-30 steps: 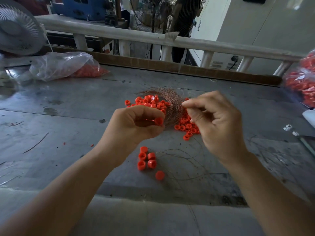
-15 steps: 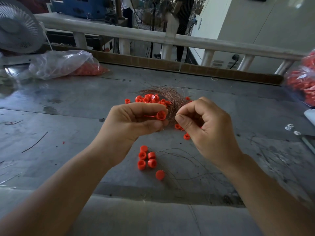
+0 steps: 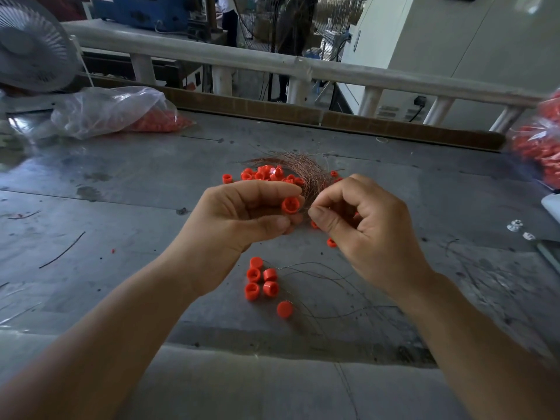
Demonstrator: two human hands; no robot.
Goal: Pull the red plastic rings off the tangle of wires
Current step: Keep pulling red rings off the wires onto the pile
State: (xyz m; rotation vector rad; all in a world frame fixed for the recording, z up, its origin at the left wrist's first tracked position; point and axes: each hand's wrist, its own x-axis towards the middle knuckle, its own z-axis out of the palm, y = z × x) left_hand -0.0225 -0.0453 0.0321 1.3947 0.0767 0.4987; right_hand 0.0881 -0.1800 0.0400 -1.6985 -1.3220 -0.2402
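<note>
The red ring (image 3: 290,205): squat, hollow; wire tangle (image 3: 303,169): fine, coppery.

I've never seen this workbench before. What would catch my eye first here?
Mid-frame, the left hand pinches a red ring and the right hand pinches a wire strand beside it. Behind them lies a copper wire tangle strewn with red rings; six loose rings sit on the table nearer the person.
</note>
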